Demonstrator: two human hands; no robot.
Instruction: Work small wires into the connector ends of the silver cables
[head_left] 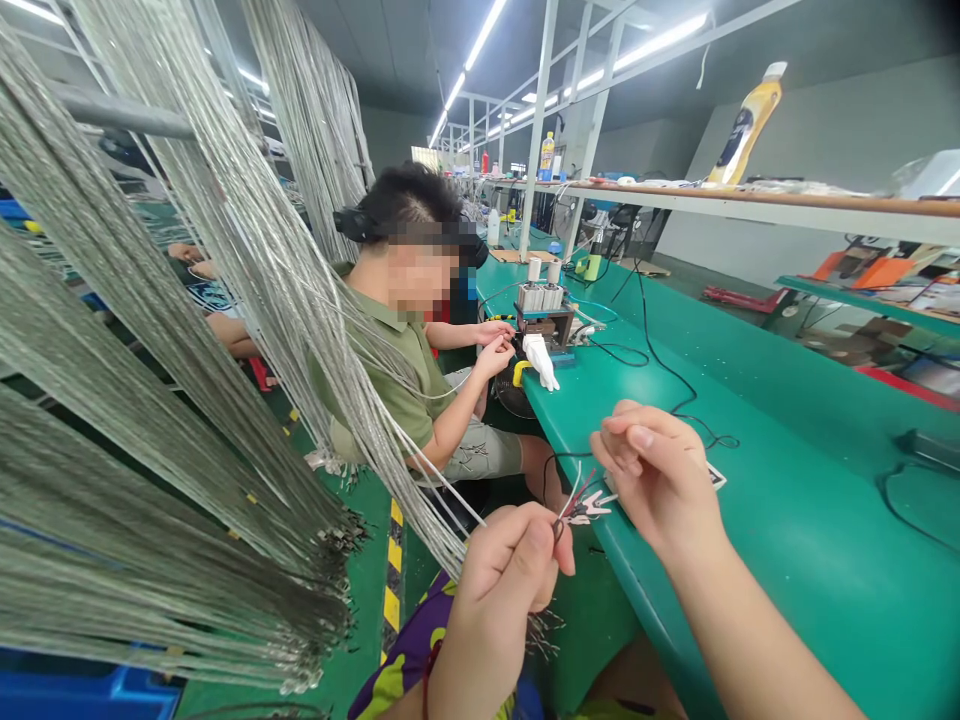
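My left hand (pixel 517 560) is closed on the end of a cable, thumb pressed against the fingers. Thin white, red and black wires (pixel 574 495) fan out from its fingertips. To the right, my right hand (pixel 664 470) is raised over the table edge with curled fingers and the thumb against them; whether anything small is between them is hidden. Small pale pink, clip-like pieces (pixel 592 508) show just beyond the wire ends, between the hands. A bundle of silvery cables (pixel 360 400) runs down from the upper left towards my left hand.
A green worktable (pixel 757 560) stretches along the right, with black cords on it. A co-worker (pixel 409 350) sits ahead at a small bench press (pixel 544 310), a white glove (pixel 538 360) beside it. Thick cable bundles (pixel 150 400) hang at left. A bottle (pixel 746 125) stands on the shelf.
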